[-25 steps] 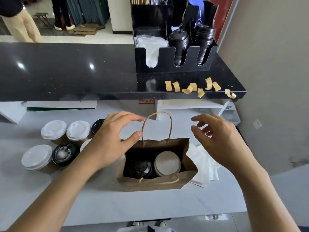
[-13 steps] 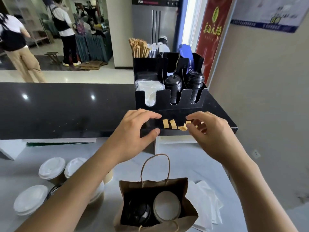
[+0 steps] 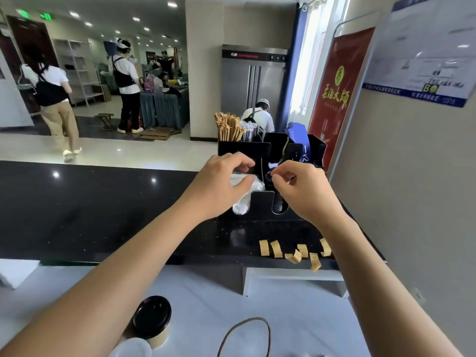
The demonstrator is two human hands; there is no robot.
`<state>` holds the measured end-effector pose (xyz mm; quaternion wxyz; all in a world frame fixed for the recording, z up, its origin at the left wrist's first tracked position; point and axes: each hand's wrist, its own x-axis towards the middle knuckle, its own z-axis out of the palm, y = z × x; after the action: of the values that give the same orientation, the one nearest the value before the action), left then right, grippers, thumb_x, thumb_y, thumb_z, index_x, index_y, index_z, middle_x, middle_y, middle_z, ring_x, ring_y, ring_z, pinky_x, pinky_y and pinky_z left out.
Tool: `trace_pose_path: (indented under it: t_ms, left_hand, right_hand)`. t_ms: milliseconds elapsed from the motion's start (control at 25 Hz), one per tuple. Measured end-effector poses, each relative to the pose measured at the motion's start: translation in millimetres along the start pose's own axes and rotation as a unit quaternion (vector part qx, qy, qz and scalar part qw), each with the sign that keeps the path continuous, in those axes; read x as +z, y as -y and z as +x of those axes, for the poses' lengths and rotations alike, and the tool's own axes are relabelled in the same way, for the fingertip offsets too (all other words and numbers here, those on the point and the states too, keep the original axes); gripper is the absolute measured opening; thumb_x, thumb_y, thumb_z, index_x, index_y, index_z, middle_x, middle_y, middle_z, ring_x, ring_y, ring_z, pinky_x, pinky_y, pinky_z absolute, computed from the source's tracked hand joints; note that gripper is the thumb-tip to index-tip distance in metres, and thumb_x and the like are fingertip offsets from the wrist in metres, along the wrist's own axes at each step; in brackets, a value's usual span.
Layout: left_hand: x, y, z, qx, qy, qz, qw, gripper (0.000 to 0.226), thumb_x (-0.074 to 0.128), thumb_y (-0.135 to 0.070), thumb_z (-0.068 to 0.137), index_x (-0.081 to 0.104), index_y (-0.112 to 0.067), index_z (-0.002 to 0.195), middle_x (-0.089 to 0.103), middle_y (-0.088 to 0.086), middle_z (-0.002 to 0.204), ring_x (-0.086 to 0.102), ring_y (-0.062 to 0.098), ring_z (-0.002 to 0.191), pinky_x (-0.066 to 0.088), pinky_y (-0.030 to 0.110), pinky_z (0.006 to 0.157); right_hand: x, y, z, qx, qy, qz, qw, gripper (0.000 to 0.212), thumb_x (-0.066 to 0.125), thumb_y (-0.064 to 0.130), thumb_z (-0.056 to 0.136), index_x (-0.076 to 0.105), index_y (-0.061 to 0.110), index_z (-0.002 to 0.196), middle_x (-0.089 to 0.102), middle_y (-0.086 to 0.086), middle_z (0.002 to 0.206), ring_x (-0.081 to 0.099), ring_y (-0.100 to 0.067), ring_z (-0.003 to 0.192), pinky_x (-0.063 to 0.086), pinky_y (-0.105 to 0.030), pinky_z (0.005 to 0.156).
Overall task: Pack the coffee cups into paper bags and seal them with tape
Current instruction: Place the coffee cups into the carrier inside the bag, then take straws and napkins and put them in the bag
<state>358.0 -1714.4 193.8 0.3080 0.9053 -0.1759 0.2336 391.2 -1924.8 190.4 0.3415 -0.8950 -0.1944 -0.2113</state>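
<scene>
Only the brown paper bag's looped handle (image 3: pixel 244 331) shows, at the bottom edge. A coffee cup with a black lid (image 3: pixel 152 318) and a white lid (image 3: pixel 132 348) stand to its left on the white table. Several tan tape strips (image 3: pixel 292 251) hang along the front edge of the black counter (image 3: pixel 90 207). Both hands are raised in front of the black organizer (image 3: pixel 260 204). My left hand (image 3: pixel 221 184) has curled fingers and its thumb lies against the wrapped white lids (image 3: pixel 242 206). My right hand (image 3: pixel 304 189) is curled with fingertips together; a thin dark sliver shows there, unclear what.
The organizer holds wooden stir sticks (image 3: pixel 228 128), stacked black lids (image 3: pixel 279 206) and a blue item (image 3: pixel 298 136). A white shelf (image 3: pixel 293 275) sits under the counter. The wall (image 3: pixel 412 202) is close on the right. People stand in the room beyond.
My view tilted up, so the bag dropped nearly out of frame. Both hands rose from above the bag, past the tape strips, up to the organizer.
</scene>
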Motion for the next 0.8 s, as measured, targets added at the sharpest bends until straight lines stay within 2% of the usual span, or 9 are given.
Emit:
trace_pose_path:
  t_ms: [80, 160, 360, 560, 680, 800]
  left_hand:
    - [3.7, 6.6, 21.7, 0.001, -0.005, -0.001, 1.0, 0.028, 0.062, -0.028, 0.098, 0.063, -0.024, 0.125, 0.066, -0.009, 0.112, 0.055, 0.01, 0.11, 0.037, 0.009, 0.085]
    - [9.7, 14.6, 41.6, -0.004, -0.008, 0.001, 1.0, 0.028, 0.063, -0.027, 0.098, 0.063, -0.023, 0.126, 0.066, -0.007, 0.112, 0.055, 0.012, 0.11, 0.038, 0.015, 0.086]
    - [25.0, 39.2, 80.0, -0.018, 0.001, 0.008, 1.0, 0.032, 0.06, -0.026, 0.099, 0.06, -0.021, 0.13, 0.063, -0.006, 0.122, 0.054, 0.014, 0.118, 0.045, 0.031, 0.099]
    - [35.7, 63.0, 110.7, -0.027, -0.012, 0.016, 0.999, 0.032, 0.059, -0.025, 0.098, 0.059, -0.021, 0.131, 0.062, -0.004, 0.124, 0.055, 0.017, 0.118, 0.048, 0.038, 0.099]
    - [40.9, 74.8, 119.3, -0.036, -0.023, 0.012, 0.999, 0.031, 0.058, -0.024, 0.099, 0.059, -0.021, 0.129, 0.061, -0.005, 0.12, 0.054, 0.017, 0.115, 0.049, 0.04, 0.097]
    - [44.3, 83.1, 124.1, -0.039, -0.032, 0.004, 0.999, 0.029, 0.058, -0.024, 0.098, 0.059, -0.023, 0.127, 0.061, -0.006, 0.117, 0.054, 0.016, 0.113, 0.051, 0.042, 0.094]
  right_hand:
    - [4.5, -5.9, 24.4, 0.011, -0.007, 0.009, 1.0, 0.013, 0.062, 0.026, 0.095, 0.075, 0.024, 0.096, 0.072, 0.011, 0.078, 0.068, -0.007, 0.075, 0.056, -0.031, 0.073]
    - [8.8, -14.3, 47.2, 0.025, -0.015, 0.01, 1.0, 0.013, 0.063, 0.026, 0.095, 0.076, 0.024, 0.095, 0.072, 0.013, 0.076, 0.068, -0.006, 0.074, 0.057, -0.032, 0.074]
    - [22.8, -34.2, 95.7, 0.048, -0.027, -0.003, 0.998, 0.012, 0.064, 0.023, 0.092, 0.076, 0.022, 0.092, 0.072, 0.012, 0.076, 0.068, -0.011, 0.076, 0.059, -0.036, 0.074]
    - [44.6, -53.1, 151.0, 0.072, -0.04, -0.026, 0.996, 0.009, 0.068, 0.028, 0.088, 0.075, 0.023, 0.087, 0.07, 0.015, 0.075, 0.069, -0.013, 0.081, 0.06, -0.039, 0.077]
    - [59.0, -60.1, 179.9, 0.093, -0.042, -0.032, 0.994, 0.021, 0.069, 0.042, 0.084, 0.075, 0.024, 0.093, 0.072, 0.008, 0.084, 0.067, -0.021, 0.094, 0.059, -0.043, 0.082]
    - [73.3, -62.8, 202.0, 0.121, -0.037, -0.051, 0.991, 0.037, 0.068, 0.051, 0.079, 0.074, 0.02, 0.098, 0.073, -0.002, 0.087, 0.066, -0.027, 0.094, 0.059, -0.043, 0.08]
